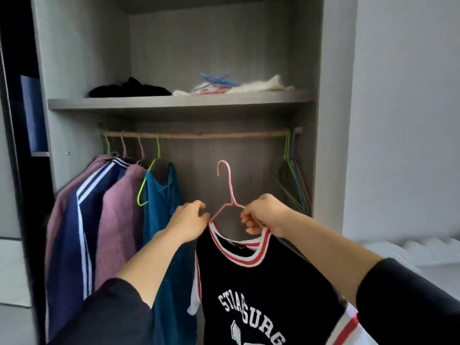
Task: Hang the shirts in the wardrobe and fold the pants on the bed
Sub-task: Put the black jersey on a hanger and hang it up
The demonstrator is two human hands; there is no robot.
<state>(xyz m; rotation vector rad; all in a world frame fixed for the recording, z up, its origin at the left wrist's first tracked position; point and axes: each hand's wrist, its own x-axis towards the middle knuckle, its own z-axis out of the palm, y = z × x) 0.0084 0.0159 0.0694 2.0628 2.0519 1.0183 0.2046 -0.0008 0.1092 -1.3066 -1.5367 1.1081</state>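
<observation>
Fingers [249, 221] of my right hand [263, 212] are curled round the right shoulder of the pink hanger [230, 190], pinching its wire. My left hand [189, 220] pinches the black jersey [261, 295] where its collar meets the hanger's left shoulder.

I stand before the open grey wardrobe [82, 58] and place everything from its wooden rail [211, 134]. Above the rail runs the shelf [174, 103]. Under the rail's left end four garments hang close together: a mauve shirt [62, 220], a navy jacket with white stripes [74, 245], a second mauve shirt [117, 220] and a teal top [164, 207] on a green hanger [143, 192].

My jersey hangs from the pink hanger below the bare middle of the rail. The hook is upright and well short of the rail, not on it. Under the rail's right end hangs a bunch of bare hangers [293, 185], green, blue and pink.

On the shelf, above the rail's left half, lies a dark heap of cloth [132, 89]. Above its right half lies something white and fluffy [261, 84], with a few blue and red wire hangers [219, 80] lying on it.
</observation>
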